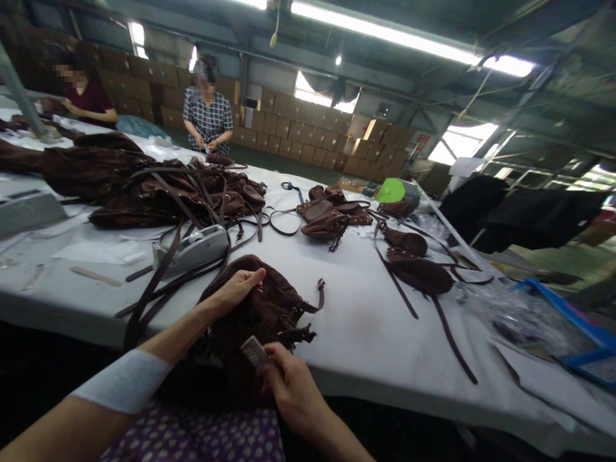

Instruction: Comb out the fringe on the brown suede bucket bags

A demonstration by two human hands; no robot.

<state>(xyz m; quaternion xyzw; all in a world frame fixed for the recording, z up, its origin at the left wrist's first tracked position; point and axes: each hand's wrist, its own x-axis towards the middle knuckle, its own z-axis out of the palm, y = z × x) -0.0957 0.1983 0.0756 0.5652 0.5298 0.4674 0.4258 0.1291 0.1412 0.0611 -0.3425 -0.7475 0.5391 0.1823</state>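
At the far left edge of the surface (366, 321) a person (86, 99) in dark red leans over it, and a second person (208, 119) in a checked shirt stands at the far edge with both hands on a small brown piece. In front of them lies a pile (144, 186) of brown bags and long straps (154, 289) that trail toward the near edge, passing a grey dispenser (195, 249). The left hand (235, 290), its forearm wrapped in a white band (125, 382), lies on top of the bag (269, 308), fingers curled into the fabric and gripping it, thumb stretched along the top. The bag (brown, soft, with a buckled strap at its right side) sits at the near edge, partly hanging over it toward the lap. Just right of it, the right hand (291, 388) has its fingers closed on a comb (255, 351), whose teeth touch the bag's lower part. Farther back, mid-surface, lie small bags (330, 221) in a cluster, with a green cap (391, 190) behind them near the far right corner. Dark pouches (418, 273) with straps lie toward the right edge, and a blue tray (572, 314) sits beyond that edge
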